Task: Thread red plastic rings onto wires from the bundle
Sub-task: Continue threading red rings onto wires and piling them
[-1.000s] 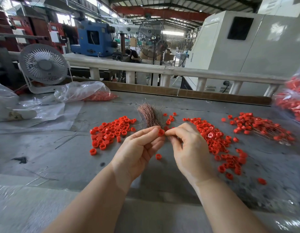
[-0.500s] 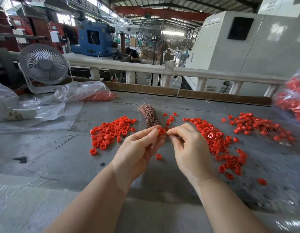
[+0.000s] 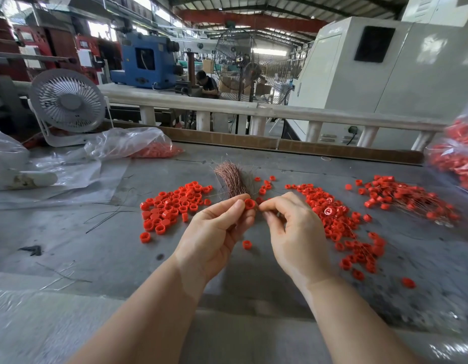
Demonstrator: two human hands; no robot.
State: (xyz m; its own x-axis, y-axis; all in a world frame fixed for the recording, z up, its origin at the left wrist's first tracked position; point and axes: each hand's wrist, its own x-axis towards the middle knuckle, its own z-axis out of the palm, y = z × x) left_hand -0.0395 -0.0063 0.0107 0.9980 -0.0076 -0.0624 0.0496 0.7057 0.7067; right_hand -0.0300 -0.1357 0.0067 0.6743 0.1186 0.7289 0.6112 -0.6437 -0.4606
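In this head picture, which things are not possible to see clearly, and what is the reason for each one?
1. Wire at the right hand: too thin to see between its pinching fingers.
2. Wire bundle: its near end is hidden behind the left hand.
3. Held red ring: whether a wire passes through it is too small to tell.
4. Bag of rings: cut off by the right edge.

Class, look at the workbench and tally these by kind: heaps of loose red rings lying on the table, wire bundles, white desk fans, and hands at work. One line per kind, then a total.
Heaps of red rings: 3 (left heap, middle heap, right heap)
Wire bundle: 1
White desk fan: 1
Hands: 2 (left hand, right hand)
Total: 7
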